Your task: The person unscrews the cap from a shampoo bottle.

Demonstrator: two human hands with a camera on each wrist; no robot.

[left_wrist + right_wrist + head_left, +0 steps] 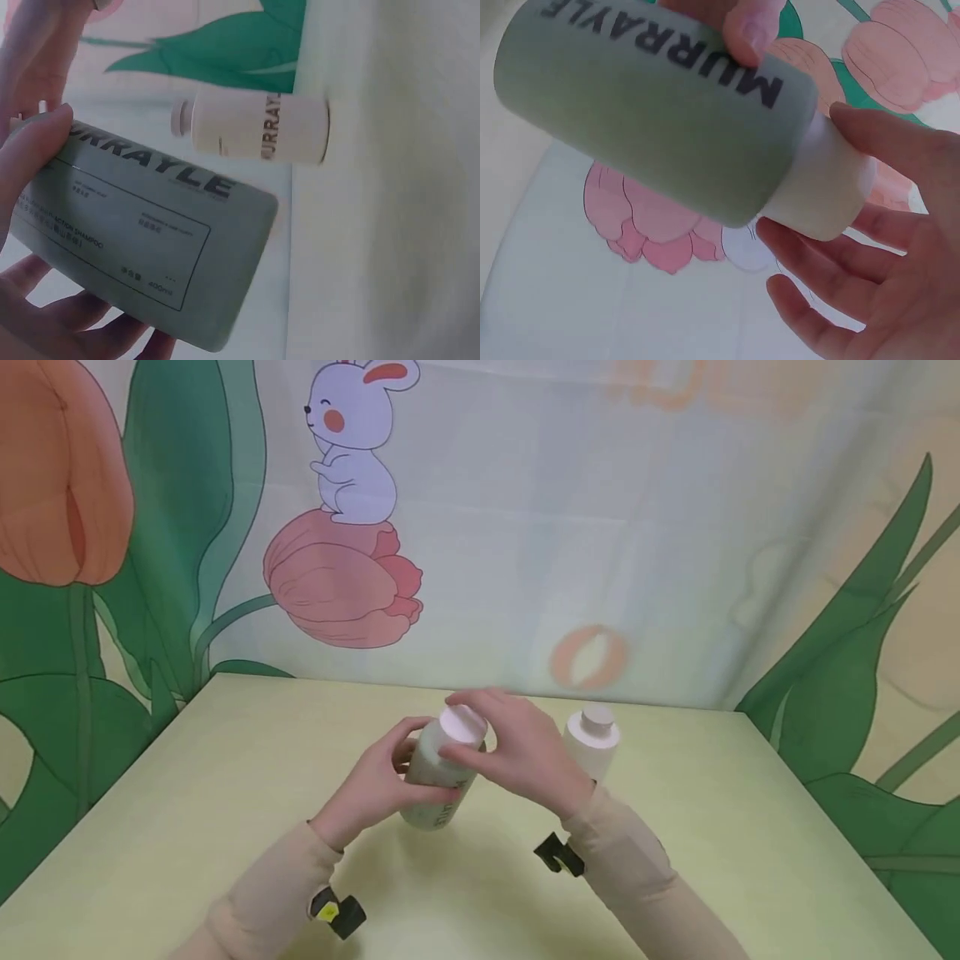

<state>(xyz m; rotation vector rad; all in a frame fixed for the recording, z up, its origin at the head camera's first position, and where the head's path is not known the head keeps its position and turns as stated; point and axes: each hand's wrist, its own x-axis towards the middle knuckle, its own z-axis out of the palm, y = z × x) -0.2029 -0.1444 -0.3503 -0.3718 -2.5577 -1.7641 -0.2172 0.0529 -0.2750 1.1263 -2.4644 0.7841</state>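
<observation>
"Right, read me the entries. What is in hand?"

"Item one: green MURRAYLE shampoo bottle (pixel 652 112), tilted, its top leaning toward one o'clock. It is over the pale yellow table (pixel 225 793); whether the base touches, I cannot tell. Fitted with a plain white cap (pixel 821 180), seated."

"And the holds?"

"Item two: left hand (pixel 375 785), arriving from eight o'clock, wrapped round the bottle's body, thumb along the lettered face, fingers behind. Item three: right hand (pixel 525 743), from four o'clock, thumb and fingers drawn in about the cap, pinching its side."

"Neighbours?"

"Item four: white MURRAYLE bottle (pixel 240 127), upright, at three o'clock from the green one, partly hidden behind the right wrist in the head view."

"Notes on doing it well?"

"Judgement only; it looks like work on the cap. Left: firm and even, no hard squeeze, as the body may give. Right: thumb opposite fingers, low on the cap wall, force taken through the wrist. Twist or pull, I cannot tell; a gentle trial of each would settle it."

"Cautions?"

"Two. Bring the top back to twelve o'clock before loosening anything, lest it spill. Mind the right forearm toward three o'clock; a wide swing could topple the white bottle."
</observation>
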